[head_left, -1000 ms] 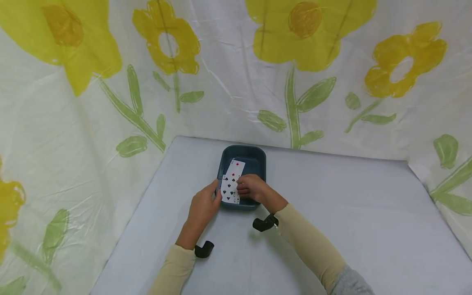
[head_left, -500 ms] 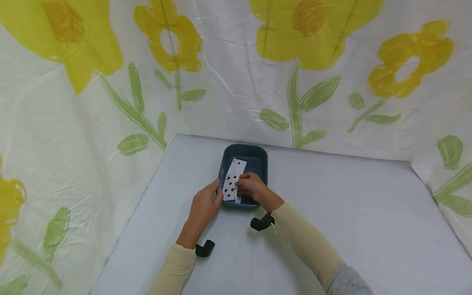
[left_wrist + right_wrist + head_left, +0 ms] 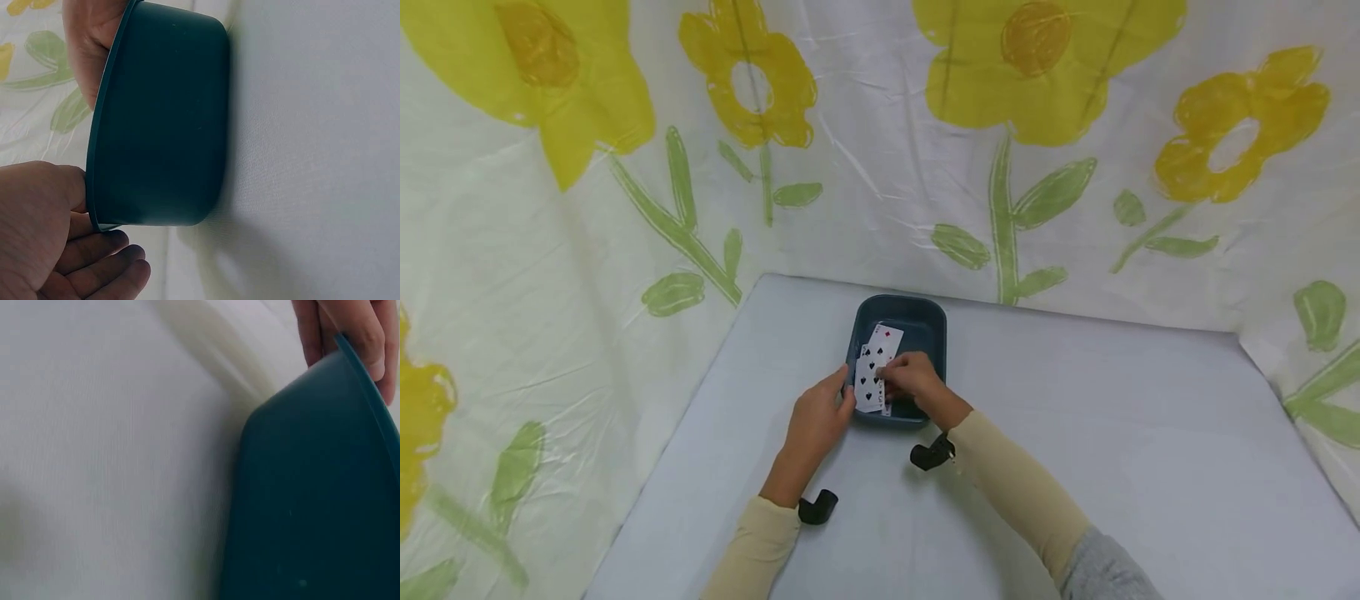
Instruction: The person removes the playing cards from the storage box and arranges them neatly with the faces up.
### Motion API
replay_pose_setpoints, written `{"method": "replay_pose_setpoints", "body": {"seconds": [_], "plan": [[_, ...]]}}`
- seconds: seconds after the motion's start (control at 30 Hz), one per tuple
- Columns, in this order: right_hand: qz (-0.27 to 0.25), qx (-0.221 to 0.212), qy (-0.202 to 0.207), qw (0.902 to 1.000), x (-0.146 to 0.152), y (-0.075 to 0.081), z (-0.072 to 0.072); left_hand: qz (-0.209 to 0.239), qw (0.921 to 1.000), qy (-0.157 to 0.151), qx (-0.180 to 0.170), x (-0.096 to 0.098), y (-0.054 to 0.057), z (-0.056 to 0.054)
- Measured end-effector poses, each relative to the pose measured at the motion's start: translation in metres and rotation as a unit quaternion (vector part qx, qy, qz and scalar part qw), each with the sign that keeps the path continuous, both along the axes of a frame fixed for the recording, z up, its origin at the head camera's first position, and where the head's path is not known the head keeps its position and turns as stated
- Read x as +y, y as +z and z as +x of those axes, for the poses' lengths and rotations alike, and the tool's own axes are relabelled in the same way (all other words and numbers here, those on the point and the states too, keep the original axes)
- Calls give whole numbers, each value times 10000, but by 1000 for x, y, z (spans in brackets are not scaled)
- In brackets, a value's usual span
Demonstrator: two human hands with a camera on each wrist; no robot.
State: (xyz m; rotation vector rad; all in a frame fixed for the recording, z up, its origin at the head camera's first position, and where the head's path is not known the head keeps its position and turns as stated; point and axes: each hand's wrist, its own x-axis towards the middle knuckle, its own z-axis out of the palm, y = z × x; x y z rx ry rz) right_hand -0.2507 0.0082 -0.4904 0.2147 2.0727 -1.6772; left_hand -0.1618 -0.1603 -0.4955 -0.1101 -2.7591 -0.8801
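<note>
A dark teal tray (image 3: 938, 333) stands on the white table, with white playing cards in and over it. My left hand (image 3: 812, 417) grips its left rim; in the left wrist view the thumb of this left hand (image 3: 37, 219) lies at the rim, its fingers curling below. My right hand (image 3: 919, 385) pinches the right edge of a spade playing card (image 3: 868, 392) over the tray. Behind that card, another spade card shows partly, and a red diamond card (image 3: 889, 335) lies farther back. In the left wrist view the right fingertips are hidden behind the tray wall (image 3: 159, 119).
The white tabletop (image 3: 1112, 433) spreads right and in front of the tray. A white curtain (image 3: 865, 217) with yellow flowers hangs close behind the tray and along the left side. Black wrist cameras sit below both hands.
The front spade card in my right hand has shifted slightly down and left, showing more of the spade card behind it. My left hand keeps its grip on the tray rim.
</note>
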Motion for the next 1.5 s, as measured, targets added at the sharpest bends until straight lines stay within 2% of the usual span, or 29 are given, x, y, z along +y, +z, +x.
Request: {"method": "replay_pose_setpoints", "body": {"seconds": [0.2, 0.47, 0.63, 0.87, 1.1, 1.5], "plan": [[251, 319, 119, 9991, 3, 5, 0, -10, 10000, -32, 7, 1, 3, 0], [578, 889, -189, 9942, 4, 4, 2, -28, 10000, -37, 60, 3, 3, 0], [354, 746, -305, 9961, 7, 10, 3, -34, 10000, -32, 11, 4, 4, 1], [262, 672, -196, 9972, 11, 20, 5, -83, 9999, 117, -65, 5, 5, 0], [172, 893, -153, 9957, 18, 25, 2, -180, 9998, 94, 5, 5, 5, 0], [-489, 820, -395, 9946, 53, 39, -1, -129, 9999, 97, -8, 4, 2, 3]]}}
